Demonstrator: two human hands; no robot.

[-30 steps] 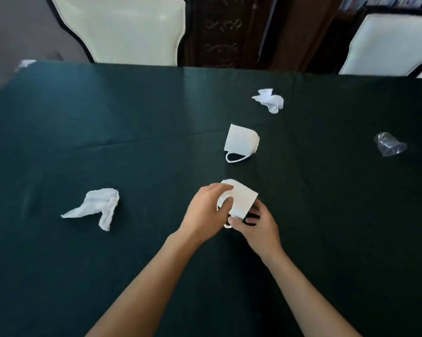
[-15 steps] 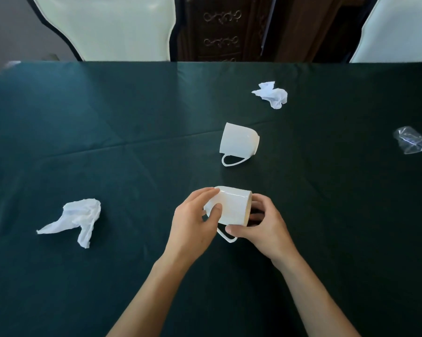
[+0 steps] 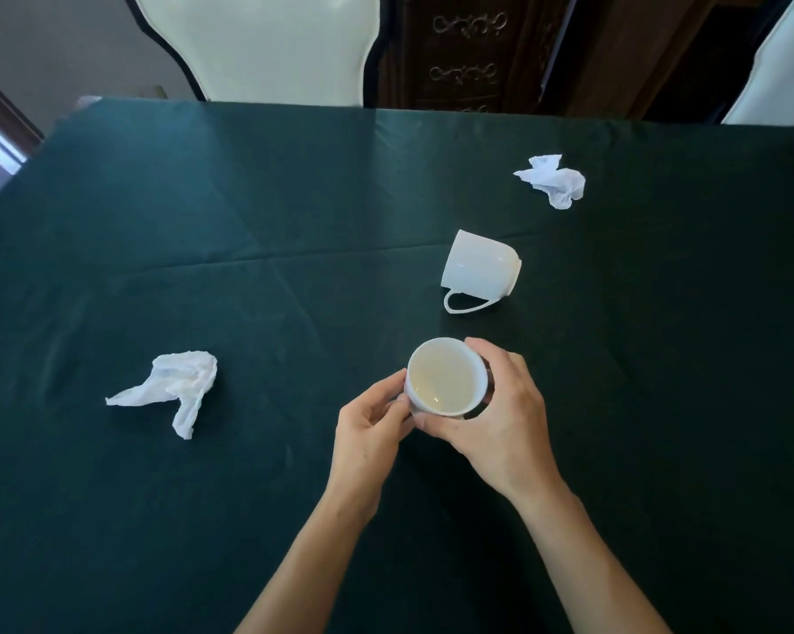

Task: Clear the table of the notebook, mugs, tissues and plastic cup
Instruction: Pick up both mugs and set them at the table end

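Mug [image 3: 445, 375], white, glazed: you are holding it upright, mouth to the camera, near the table's [image 3: 249, 199] front. Right hand [image 3: 500, 418] is wrapping fingers round its side; left hand [image 3: 370, 430] is pinching the rim edge. Likely rigid, slick, breakable, so grip the body or handle. Second mug [image 3: 479, 270]: lying on its side beyond, handle toward you. Tissues [image 3: 175, 388], [image 3: 553, 180]: soft, light, pinch anywhere.

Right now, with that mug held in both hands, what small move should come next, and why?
Probably lift the held mug clear of the table. The right hand wraps its side and the left hand steadies its rim, mouth up, so the grip looks secure. The tipped mug could follow.
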